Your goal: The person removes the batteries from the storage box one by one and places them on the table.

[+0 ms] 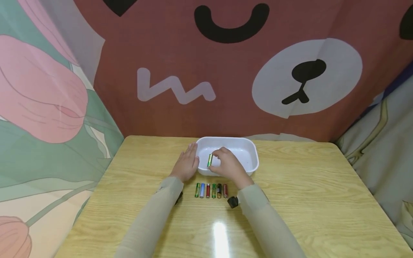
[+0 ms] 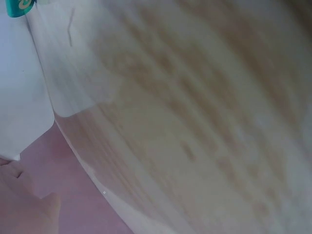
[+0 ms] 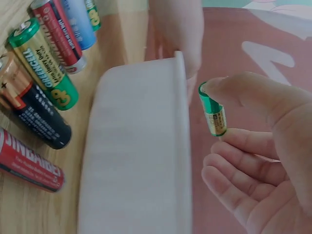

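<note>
Over the white plastic tub [image 1: 238, 172], my right hand [image 1: 228, 165] pinches a green and gold battery [image 3: 213, 113] by its two ends, between thumb and fingertips. My left hand [image 1: 186, 164] rests against the tub's left side with its fingers straight. On the table in front of the tub several batteries stand side by side in a row: a green one [image 1: 197, 190], a blue one [image 1: 202, 190], a red one [image 1: 208, 190], another green one [image 3: 44, 63], a black and copper one [image 3: 34, 105] and a red one [image 3: 30, 161] at the right end.
The wooden table [image 1: 309, 200] reaches out on both sides of the tub. A printed cloth [image 1: 180, 118] hangs behind its far edge. Dark wrist devices show below both hands, the right one [image 1: 233, 202] close to the row of batteries.
</note>
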Motion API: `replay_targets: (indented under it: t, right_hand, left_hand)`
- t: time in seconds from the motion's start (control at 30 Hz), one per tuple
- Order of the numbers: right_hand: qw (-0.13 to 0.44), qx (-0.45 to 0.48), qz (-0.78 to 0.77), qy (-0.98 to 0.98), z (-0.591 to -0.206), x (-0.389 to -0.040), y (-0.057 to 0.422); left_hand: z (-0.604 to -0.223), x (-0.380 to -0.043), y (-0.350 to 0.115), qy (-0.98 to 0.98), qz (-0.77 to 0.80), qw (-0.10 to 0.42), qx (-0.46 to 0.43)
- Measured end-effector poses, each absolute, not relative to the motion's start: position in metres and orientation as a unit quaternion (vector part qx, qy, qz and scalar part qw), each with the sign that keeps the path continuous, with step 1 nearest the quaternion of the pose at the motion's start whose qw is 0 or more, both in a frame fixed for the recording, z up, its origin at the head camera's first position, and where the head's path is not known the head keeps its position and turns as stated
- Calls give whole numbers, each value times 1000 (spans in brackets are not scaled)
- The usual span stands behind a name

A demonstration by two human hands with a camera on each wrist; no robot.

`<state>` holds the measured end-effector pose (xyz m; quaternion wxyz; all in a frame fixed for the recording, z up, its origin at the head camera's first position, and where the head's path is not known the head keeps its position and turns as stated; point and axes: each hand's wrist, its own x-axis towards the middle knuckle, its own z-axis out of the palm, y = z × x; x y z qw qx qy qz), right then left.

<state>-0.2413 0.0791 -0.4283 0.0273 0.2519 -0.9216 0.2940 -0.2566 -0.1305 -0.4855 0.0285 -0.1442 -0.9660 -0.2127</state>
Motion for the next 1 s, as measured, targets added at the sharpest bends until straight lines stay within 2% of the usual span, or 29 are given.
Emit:
replay_targets:
  t: [0.47, 1.0]
  right_hand:
    - [30, 251, 313, -915, -414, -203, 96]
    - [36, 236, 331, -913, -413, -182, 112]
  left_hand:
    - [-485, -257, -130, -965, -220, 25, -143]
    - [-484, -256, -131, -963, -228, 18, -142]
